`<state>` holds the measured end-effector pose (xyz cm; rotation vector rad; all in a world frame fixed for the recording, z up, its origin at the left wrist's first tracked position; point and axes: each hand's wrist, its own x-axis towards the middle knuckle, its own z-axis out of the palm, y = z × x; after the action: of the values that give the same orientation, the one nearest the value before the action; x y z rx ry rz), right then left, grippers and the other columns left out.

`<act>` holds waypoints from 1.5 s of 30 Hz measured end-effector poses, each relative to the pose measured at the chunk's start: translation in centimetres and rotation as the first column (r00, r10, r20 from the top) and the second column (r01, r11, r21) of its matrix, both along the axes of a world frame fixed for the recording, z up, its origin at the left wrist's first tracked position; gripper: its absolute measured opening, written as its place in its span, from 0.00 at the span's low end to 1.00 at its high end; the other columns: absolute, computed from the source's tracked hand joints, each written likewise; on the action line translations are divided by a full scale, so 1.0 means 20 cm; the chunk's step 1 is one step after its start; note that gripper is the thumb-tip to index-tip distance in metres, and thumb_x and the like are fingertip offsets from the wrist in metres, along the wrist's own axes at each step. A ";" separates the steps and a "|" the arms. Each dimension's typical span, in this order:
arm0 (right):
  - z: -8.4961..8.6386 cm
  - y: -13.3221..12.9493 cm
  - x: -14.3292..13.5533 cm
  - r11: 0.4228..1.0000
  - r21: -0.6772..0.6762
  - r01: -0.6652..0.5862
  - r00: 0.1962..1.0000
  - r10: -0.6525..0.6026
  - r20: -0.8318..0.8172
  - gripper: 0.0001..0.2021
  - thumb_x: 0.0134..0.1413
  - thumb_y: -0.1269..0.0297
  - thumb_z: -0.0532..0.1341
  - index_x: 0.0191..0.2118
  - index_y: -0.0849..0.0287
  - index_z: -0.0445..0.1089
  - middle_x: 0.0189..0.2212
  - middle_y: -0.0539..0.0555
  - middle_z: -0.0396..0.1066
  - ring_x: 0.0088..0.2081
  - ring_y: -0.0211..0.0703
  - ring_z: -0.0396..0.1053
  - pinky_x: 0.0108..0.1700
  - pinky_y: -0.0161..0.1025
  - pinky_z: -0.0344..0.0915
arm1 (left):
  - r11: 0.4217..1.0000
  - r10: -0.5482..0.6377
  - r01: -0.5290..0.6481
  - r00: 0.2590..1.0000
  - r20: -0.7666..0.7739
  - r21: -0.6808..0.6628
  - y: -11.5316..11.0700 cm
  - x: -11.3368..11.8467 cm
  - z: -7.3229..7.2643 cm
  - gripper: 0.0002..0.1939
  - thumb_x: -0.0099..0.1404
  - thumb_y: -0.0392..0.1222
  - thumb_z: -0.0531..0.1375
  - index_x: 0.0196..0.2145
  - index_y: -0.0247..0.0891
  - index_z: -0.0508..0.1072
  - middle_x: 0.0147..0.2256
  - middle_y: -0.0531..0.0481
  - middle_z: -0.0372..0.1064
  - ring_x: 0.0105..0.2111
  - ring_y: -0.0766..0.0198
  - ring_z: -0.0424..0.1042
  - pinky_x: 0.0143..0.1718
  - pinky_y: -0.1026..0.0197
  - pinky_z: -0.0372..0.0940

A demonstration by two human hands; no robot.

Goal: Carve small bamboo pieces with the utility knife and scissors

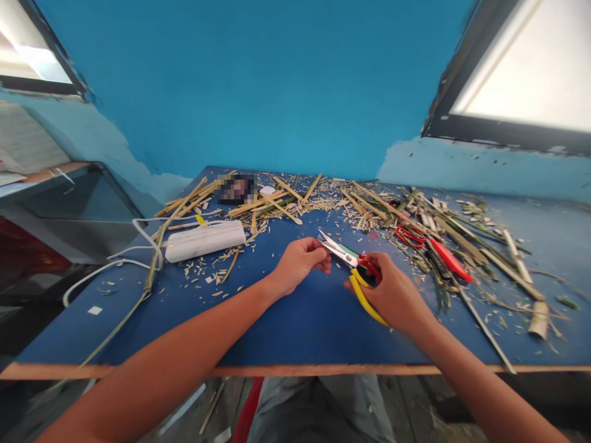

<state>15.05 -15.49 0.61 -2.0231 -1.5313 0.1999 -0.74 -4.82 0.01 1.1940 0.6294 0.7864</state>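
Note:
In my right hand is a pair of scissors with red and yellow handles, its blades parted and pointing left. My left hand is closed in a pinch beside the blade tips. Whatever lies between those fingertips is too small or too hidden to make out. Both hands are just above the blue tabletop. A small green piece shows behind the blades, partly covered by them.
A white power strip with its cable lies at the left. Bamboo strips and shavings litter the back. To the right are a red-handled tool, red-handled scissors and a short bamboo piece. A blue wall rises behind.

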 end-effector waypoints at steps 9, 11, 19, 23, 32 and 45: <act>-0.02 0.02 0.00 1.000 0.023 -0.014 1.000 0.014 -0.017 0.22 0.39 0.56 0.62 0.42 0.54 0.61 0.34 0.54 0.72 0.33 0.48 0.70 0.34 0.42 0.64 | 0.998 -0.029 0.030 0.999 -0.032 0.049 -0.01 0.00 0.00 0.01 0.53 0.31 0.55 0.26 0.32 0.66 0.20 0.54 0.68 0.20 0.70 0.69 0.26 0.65 0.66; -0.01 0.02 -0.01 1.000 0.004 0.017 1.000 -0.017 -0.012 0.20 0.39 0.56 0.62 0.41 0.53 0.61 0.30 0.52 0.72 0.29 0.46 0.70 0.30 0.40 0.63 | 0.998 -0.043 0.044 0.999 -0.025 0.044 -0.01 0.00 0.00 0.00 0.54 0.32 0.56 0.26 0.32 0.66 0.21 0.54 0.68 0.20 0.70 0.69 0.26 0.65 0.66; 0.00 0.12 0.20 0.984 0.159 0.082 0.995 -0.070 -0.074 0.25 0.39 0.50 0.63 0.43 0.56 0.60 0.27 0.52 0.69 0.24 0.41 0.65 0.23 0.36 0.59 | 0.999 0.037 -0.037 0.999 0.006 0.002 0.01 0.00 -0.03 0.05 0.54 0.35 0.59 0.27 0.32 0.65 0.25 0.50 0.70 0.25 0.67 0.72 0.32 0.60 0.69; -0.02 0.21 0.35 0.988 0.093 0.120 0.993 -0.118 -0.024 0.27 0.36 0.48 0.63 0.42 0.56 0.60 0.30 0.55 0.70 0.30 0.47 0.69 0.26 0.39 0.61 | 0.998 0.063 -0.063 0.998 0.025 0.010 0.03 0.00 -0.03 0.05 0.52 0.32 0.58 0.26 0.33 0.63 0.27 0.50 0.70 0.27 0.65 0.73 0.31 0.59 0.69; -0.06 0.35 0.46 0.974 -0.141 0.176 0.977 -0.155 0.149 0.25 0.35 0.47 0.63 0.40 0.57 0.62 0.31 0.58 0.72 0.29 0.50 0.70 0.28 0.41 0.62 | 0.976 0.186 -0.170 0.976 -0.111 0.139 0.06 -0.01 -0.05 0.05 0.51 0.33 0.57 0.27 0.34 0.63 0.23 0.54 0.66 0.22 0.71 0.67 0.27 0.65 0.64; -0.06 0.33 0.40 0.984 0.093 -0.149 0.960 0.166 -0.226 0.31 0.34 0.49 0.67 0.45 0.56 0.59 0.36 0.56 0.68 0.34 0.45 0.67 0.33 0.41 0.66 | 0.956 0.277 -0.259 0.953 -0.125 0.140 0.09 -0.01 -0.03 0.06 0.54 0.38 0.59 0.29 0.35 0.65 0.22 0.56 0.65 0.22 0.71 0.67 0.28 0.65 0.63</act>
<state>23.04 -8.81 -0.69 -1.7508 -1.5261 0.4211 -0.93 -3.10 -0.60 1.3011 0.8861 0.9854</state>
